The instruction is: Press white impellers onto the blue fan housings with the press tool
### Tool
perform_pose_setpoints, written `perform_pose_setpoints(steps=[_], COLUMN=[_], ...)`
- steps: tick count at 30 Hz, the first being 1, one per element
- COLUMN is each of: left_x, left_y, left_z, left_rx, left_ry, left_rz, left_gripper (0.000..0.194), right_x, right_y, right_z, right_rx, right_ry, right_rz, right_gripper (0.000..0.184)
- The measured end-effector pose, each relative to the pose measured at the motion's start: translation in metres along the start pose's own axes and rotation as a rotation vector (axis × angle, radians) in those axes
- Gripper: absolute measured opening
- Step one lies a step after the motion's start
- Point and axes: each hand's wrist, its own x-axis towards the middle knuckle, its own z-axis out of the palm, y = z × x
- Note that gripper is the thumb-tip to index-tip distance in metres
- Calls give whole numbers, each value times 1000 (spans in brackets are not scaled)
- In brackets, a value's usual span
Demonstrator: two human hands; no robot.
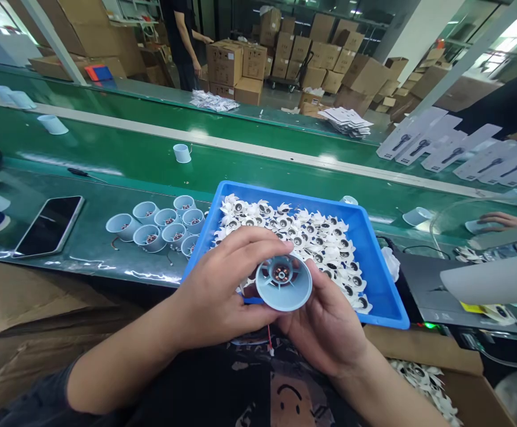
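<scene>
Both hands hold one round pale-blue plastic housing (284,283) with a small copper-wound motor in its centre and a thin red wire hanging below. My left hand (223,284) wraps its fingers over the housing's top and left side. My right hand (325,323) cups it from below and the right. Just behind the hands sits a blue plastic tray (380,279) filled with several white impellers (312,237). To the left of the tray stands a cluster of several pale-blue housings (160,225) on the green bench.
A black phone (49,225) lies at the left on the bench. Single cups (182,153) rest on the green conveyor (120,154). White product boxes (454,151) lie at the far right. Another person's hand (503,220) works at the right; a person stands by stacked cartons (241,68) behind.
</scene>
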Motion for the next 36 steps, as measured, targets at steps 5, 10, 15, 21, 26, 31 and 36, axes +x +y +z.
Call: perform_pose_setpoints(steps=[5,10,15,21,26,31,36], left_x=[0,-1,0,2,1,2,2], left_y=[2,2,2,3,4,3,2], left_z=[-1,-3,-4,-4,-5,-4,-3], left_rx=[11,25,17,24,39,36,33], left_ry=[4,-6,16,10,2,3,4], left_rz=[13,-78,-113,-116,-128,-127,-134], left_gripper=[49,56,64,65,64,61,62], right_x=[1,1,1,1,4,4,5], right_y=[0,2,5,6,7,9,11], right_z=[1,2,-1,-2,-3,-5,-5], right_rx=[-15,-69,-104,-89,-97,-117,-105], right_ry=[-3,-12,-24,-33,-34,-45,-20], right_rz=[8,14,104,152,155,154,171], right_gripper=[34,41,54,43,39,45,33])
